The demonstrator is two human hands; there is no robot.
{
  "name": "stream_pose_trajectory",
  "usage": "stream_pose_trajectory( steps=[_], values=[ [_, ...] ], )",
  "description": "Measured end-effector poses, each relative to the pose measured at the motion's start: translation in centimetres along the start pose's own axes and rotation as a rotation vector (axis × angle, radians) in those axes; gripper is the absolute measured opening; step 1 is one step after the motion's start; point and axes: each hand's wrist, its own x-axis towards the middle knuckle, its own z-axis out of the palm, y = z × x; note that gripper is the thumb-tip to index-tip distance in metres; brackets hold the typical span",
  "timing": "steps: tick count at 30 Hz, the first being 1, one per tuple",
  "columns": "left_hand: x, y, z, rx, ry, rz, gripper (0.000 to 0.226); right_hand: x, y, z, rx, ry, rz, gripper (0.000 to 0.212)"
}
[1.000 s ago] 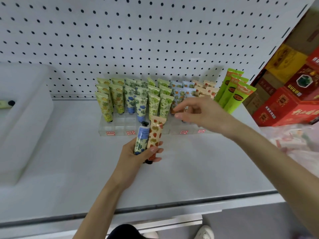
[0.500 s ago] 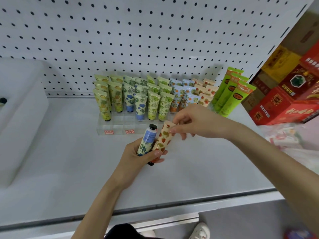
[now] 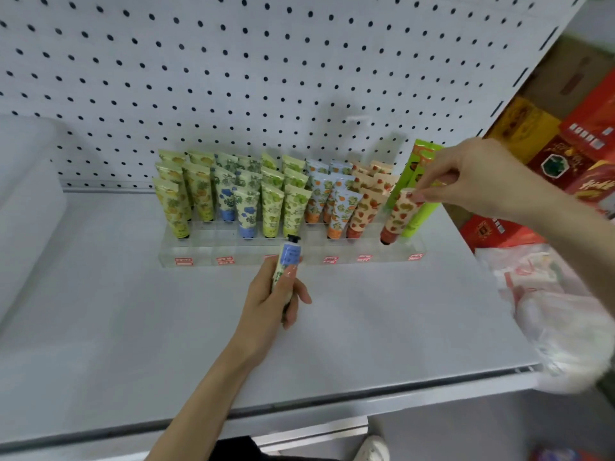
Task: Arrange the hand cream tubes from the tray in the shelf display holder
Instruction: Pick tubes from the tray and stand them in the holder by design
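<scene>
Head view: right hand [image 3: 472, 181] pinches the strawberry tube [image 3: 399, 216] by its crimped top, cap down in the clear display holder's [image 3: 206, 252] right end. Left hand [image 3: 269, 304] grips a blue-flower tube [image 3: 289, 257], cap up, just before the holder's middle.

A flat, pale grey metal shelf [image 3: 100, 327] has a white wall full of small black holes [image 3: 233, 78] at its back. A long, clear plastic holder [image 3: 206, 252] sits on the shelf, close to that wall. It is packed with rows of small, bright hand cream tubes [image 3: 273, 207], and little red labels [image 3: 225, 260] run along its front. Far to the left of the holder sits a big white box [image 3: 26, 201]. Tall, bright green tubes [image 3: 420, 217] lean just beside the holder's right end.
</scene>
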Motion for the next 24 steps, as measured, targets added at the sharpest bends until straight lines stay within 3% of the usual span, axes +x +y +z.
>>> stream_pose_trajectory(
  steps=[5, 11, 24],
  values=[
    [0.5, -0.1, 3.0, 0.048, -0.038, 0.024, 0.011, 1.1, 1.8, 2.2, -0.042, 0.063, 0.077, 0.018],
    [0.6, -0.4, 3.2, 0.080, 0.069, 0.084, 0.015, 2.3, 3.0, 4.1, -0.034, 0.119, 0.124, 0.018],
    [0.6, -0.6, 2.9, 0.070, 0.084, 0.047, 0.020, 3.5, 3.4, 6.2, 0.057, 0.091, 0.091, 0.012]
  ],
)
